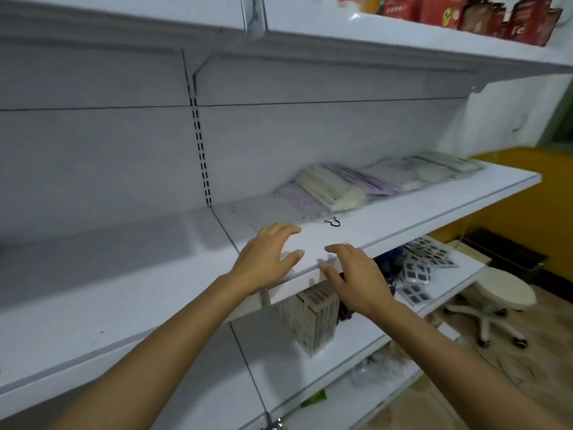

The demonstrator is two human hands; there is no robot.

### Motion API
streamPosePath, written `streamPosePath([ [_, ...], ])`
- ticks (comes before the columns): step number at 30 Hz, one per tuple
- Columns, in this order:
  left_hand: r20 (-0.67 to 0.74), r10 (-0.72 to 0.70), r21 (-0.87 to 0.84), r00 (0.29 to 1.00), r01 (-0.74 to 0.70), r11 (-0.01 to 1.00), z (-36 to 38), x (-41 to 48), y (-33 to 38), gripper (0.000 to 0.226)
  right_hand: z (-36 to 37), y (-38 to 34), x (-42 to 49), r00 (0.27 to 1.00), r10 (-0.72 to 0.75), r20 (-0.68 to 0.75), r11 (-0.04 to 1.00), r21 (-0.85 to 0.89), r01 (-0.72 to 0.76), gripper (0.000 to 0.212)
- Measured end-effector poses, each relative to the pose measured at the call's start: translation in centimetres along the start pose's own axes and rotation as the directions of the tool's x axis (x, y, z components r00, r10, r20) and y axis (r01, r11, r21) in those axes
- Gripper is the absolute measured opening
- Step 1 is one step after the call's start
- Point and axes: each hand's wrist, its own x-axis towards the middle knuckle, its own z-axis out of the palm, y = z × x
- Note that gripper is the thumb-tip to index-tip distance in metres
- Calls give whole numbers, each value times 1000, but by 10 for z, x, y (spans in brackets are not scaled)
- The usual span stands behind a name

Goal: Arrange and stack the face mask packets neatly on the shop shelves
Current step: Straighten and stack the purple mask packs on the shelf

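Both hands were empty with fingers spread — the left hand (266,259) over the white shelf (387,225) near its front edge, the right hand (356,277) at that edge — while the face mask packets (350,184) lay overlapping further back, so the sensible move was probably to reach in and square them together from both sides.

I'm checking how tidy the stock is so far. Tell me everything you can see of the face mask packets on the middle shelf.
The face mask packets lie flat in a loose, overlapping row along the back of the white middle shelf, running toward its right end. They look like clear plastic sleeves holding pale purple, cream and white masks. A thin dark loop sits at the nearest packet's edge. Neither the left hand nor the right hand touches them.
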Motion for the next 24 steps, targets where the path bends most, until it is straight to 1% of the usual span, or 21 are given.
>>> streamPosePath([
  [3, 5, -102, -5, 995, 102, 995, 5, 23, -22, 50, 11, 4, 27, 999, -38, 4, 996, 84, 38, 41],
  [6, 16, -186, -10, 982, 186, 983, 13, 50, -46, 54, 31, 1, 54, 993, -104, 49, 989, 113, 98, 42],
  [8, 6, -246, 19, 969, 246, 969, 21, 74, -59, 62, 41, 3, 77, 987, -142, 68, 985, 106, 135, 43],
  [9, 16, -299, 45, 954, 299, 953, 25, 88, -65, 68, 42, 6, 90, 986, -147, 80, 985, 101, 139, 43],
  [11, 92, -417, 148, 904, 401, 904, 36, 111, -78, 82, 42, 14, 115, 984, -135, 117, 985, 119, 121, 43],
  [12, 140, -455, 230, 879, 418, 879, 43, 120, -82, 86, 41, 20, 125, 981, -137, 140, 985, 128, 120, 44],
  [14, 206, -471, 355, 858, 383, 853, 55, 130, -87, 80, 38, 32, 145, 975, -148, 163, 983, 133, 127, 44],
  [16, 212, -433, 392, 876, 330, 859, 60, 135, -87, 68, 39, 42, 165, 980, -147, 131, 980, 152, 127, 44],
  [18, 201, -422, 386, 884, 324, 864, 59, 136, -87, 60, 49, 45, 182, 983, -157, 93, 977, 161, 140, 43],
  [20, 173, -434, 356, 884, 355, 864, 59, 132, -87, 55, 66, 41, 191, 980, -176, 97, 972, 172, 158, 42],
  [21, 143, -441, 303, 886, 385, 872, 59, 130, -87, 53, 74, 37, 192, 973, -206, 104, 967, 174, 186, 43],
  [22, 99, -443, 185, 891, 421, 888, 59, 129, -89, 50, 82, 36, 193, 964, -248, 95, 958, 173, 229, 45],
  [23, 44, -472, -16, 881, 472, 881, 57, 128, -89, 48, 87, 36, 194, 959, -279, 53, 948, 178, 266, 46],
  [24, 0, -517, -255, 856, 500, 828, 54, 127, -89, 47, 89, 39, 196, 958, -287, -19, 939, 192, 285, 46],
])
